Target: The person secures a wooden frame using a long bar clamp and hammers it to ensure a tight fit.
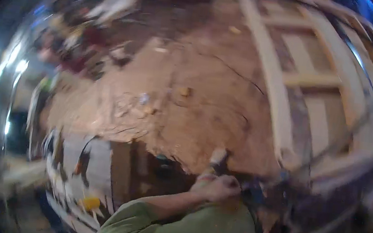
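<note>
Head view heavily blurred. One hand (215,186), side unclear, fingers curled round small pale-tipped object (215,160), kind indeterminate, held above dirt floor (187,107). Other hand unseen. Timber frame (313,81) lying right, rails joined, apparently assembled; remaining work not determinable.
</note>
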Tool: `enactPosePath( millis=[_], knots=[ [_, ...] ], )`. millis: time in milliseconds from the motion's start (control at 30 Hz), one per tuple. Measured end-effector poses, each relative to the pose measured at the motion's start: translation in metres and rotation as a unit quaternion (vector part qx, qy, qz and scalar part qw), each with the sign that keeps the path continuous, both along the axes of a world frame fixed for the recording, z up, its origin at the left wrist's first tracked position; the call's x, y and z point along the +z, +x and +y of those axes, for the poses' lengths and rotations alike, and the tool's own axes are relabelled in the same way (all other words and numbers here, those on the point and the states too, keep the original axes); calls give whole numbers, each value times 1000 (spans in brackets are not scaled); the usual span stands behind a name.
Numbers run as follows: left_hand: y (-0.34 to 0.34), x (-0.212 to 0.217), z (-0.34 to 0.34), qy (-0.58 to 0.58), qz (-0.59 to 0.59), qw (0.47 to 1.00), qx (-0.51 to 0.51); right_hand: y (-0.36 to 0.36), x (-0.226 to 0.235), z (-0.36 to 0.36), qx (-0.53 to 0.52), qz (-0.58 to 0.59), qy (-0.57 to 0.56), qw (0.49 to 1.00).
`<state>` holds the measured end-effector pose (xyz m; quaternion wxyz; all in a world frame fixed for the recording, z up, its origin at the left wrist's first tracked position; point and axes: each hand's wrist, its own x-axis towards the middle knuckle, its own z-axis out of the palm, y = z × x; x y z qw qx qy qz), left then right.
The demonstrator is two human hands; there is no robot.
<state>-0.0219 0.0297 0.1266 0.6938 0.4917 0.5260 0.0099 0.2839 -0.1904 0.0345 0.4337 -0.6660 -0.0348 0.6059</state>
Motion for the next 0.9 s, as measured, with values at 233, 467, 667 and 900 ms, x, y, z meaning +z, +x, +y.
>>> enactPosePath(
  millis=[233,467,667,900],
  knots=[
    [10,-81,1,-315,-218,921,-68,-85,86,58,-147,-1,-191,971],
    [12,-137,-23,-299,-109,912,-258,-114,78,74,-423,289,73,856],
    [16,-126,-15,-246,-143,923,-258,-131,76,129,-495,208,103,837],
    [20,-126,-14,47,-150,918,-365,-147,70,45,-626,225,132,734]
  ],
)
